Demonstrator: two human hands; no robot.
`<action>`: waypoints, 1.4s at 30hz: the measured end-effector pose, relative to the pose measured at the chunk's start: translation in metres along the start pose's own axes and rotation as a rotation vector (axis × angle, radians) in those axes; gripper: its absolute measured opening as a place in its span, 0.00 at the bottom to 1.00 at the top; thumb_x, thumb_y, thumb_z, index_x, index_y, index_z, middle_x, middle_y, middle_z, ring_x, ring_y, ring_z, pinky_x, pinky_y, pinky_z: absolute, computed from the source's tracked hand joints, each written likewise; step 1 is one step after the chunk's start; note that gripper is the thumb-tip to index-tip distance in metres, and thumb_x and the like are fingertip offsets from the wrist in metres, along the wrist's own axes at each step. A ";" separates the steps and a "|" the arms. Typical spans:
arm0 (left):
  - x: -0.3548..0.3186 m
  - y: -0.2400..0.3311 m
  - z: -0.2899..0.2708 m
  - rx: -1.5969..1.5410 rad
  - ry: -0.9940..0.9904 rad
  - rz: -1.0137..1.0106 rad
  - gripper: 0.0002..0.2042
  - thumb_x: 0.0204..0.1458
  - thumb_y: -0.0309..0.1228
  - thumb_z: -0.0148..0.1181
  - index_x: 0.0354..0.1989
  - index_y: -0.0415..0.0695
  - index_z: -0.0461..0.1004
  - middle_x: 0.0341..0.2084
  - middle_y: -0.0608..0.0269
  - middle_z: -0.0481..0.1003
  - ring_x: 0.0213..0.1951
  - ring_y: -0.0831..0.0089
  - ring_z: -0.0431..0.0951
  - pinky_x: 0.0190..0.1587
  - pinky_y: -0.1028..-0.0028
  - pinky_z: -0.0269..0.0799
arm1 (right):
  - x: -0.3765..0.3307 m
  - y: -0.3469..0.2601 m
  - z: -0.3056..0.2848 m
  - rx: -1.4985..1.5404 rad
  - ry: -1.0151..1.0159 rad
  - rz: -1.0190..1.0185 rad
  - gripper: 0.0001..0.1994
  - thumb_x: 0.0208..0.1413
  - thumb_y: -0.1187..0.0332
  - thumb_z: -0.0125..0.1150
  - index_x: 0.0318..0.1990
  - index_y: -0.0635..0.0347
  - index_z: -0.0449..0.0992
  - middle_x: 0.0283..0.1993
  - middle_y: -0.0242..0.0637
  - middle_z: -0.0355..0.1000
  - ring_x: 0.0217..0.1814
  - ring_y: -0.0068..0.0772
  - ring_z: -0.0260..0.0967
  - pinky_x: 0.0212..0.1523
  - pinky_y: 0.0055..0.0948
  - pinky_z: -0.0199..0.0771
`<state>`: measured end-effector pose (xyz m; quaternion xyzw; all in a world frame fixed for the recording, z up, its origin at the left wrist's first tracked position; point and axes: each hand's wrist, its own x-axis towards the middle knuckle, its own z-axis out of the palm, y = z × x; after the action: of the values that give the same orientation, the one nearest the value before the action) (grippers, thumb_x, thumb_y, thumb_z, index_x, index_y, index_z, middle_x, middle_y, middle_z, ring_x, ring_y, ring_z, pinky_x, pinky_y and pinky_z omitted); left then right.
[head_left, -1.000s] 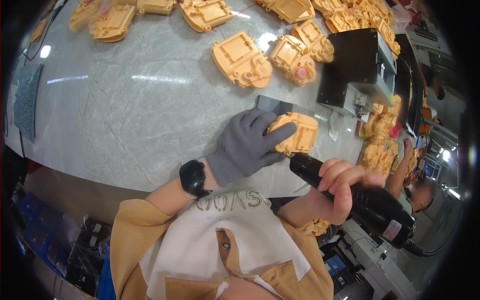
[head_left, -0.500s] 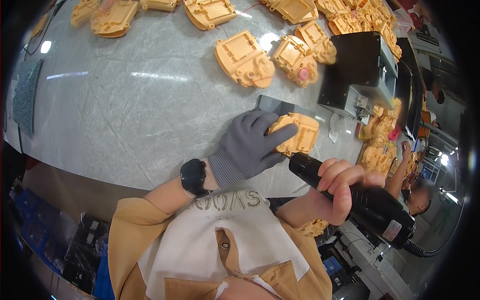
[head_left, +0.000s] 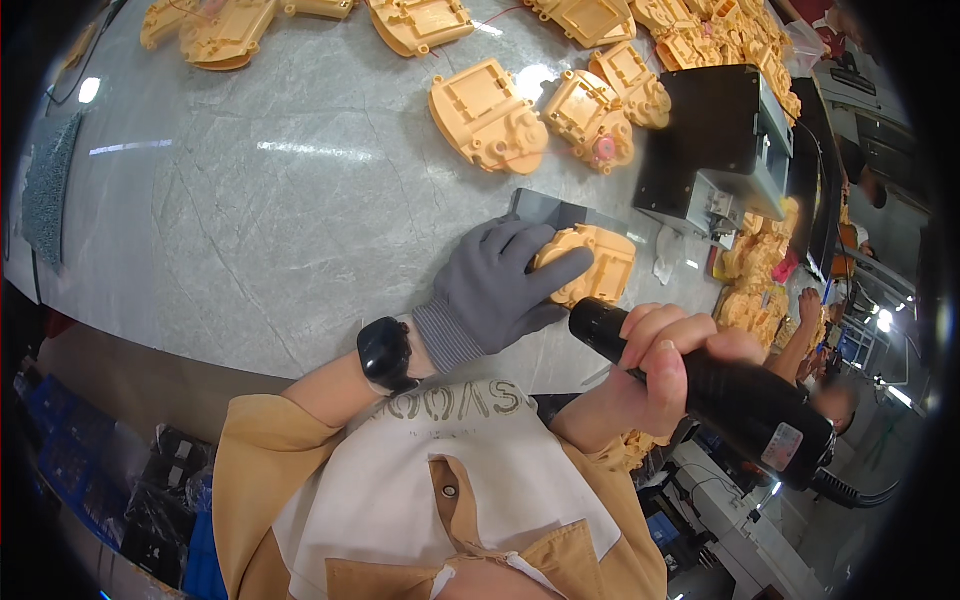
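a small rectangular label (head_left: pixel 781 447), pale with a pink-red patch, sits on the rear end of the black power tool (head_left: pixel 720 392), near its cable. close by at the right edge, a few small red and blue tags or cards (head_left: pixel 786 270), too blurred to tell.

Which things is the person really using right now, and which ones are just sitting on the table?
In use:
- gloved left hand pressing on the orange plastic part
- bare right hand gripping the black power tool
- grey pad under the part

Just lying about:
- other orange parts farther back on the table
- black box machine
- grey mat at the left edge
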<state>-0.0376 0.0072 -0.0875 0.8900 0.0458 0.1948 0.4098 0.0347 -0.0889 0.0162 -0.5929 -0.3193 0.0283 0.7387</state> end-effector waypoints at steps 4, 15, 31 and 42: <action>0.001 -0.001 -0.006 -0.006 -0.052 0.007 0.33 0.33 0.40 0.66 0.54 0.55 0.64 0.45 0.59 0.63 0.48 0.58 0.64 0.49 0.61 0.61 | -0.003 0.003 0.001 -0.029 -0.035 -0.017 0.18 0.42 0.80 0.52 0.41 0.58 0.56 0.18 0.35 0.59 0.13 0.29 0.58 0.20 0.31 0.63; 0.007 0.008 -0.023 -0.079 -0.093 0.016 0.35 0.32 0.43 0.67 0.53 0.49 0.64 0.46 0.55 0.64 0.49 0.55 0.65 0.51 0.60 0.59 | 0.000 -0.010 -0.051 0.270 0.142 -0.083 0.22 0.45 0.78 0.53 0.49 0.58 0.56 0.17 0.32 0.59 0.16 0.27 0.60 0.23 0.30 0.65; 0.045 0.044 -0.051 0.085 -0.120 0.081 0.42 0.28 0.30 0.64 0.60 0.47 0.54 0.46 0.59 0.63 0.45 0.59 0.64 0.49 0.63 0.61 | 0.103 0.028 -0.119 -0.199 0.439 -0.256 0.19 0.43 0.85 0.55 0.44 0.69 0.59 0.18 0.35 0.66 0.17 0.23 0.62 0.25 0.23 0.66; 0.060 0.009 -0.031 0.021 -0.235 0.170 0.45 0.27 0.44 0.71 0.57 0.43 0.56 0.50 0.53 0.64 0.53 0.53 0.63 0.56 0.59 0.57 | 0.051 -0.013 -0.113 0.135 0.283 -0.232 0.21 0.43 0.81 0.50 0.48 0.60 0.57 0.19 0.33 0.61 0.16 0.26 0.58 0.23 0.29 0.64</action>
<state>0.0050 0.0377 -0.0436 0.9116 -0.0760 0.1228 0.3849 0.1278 -0.1679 0.0400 -0.4991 -0.2757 -0.1194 0.8128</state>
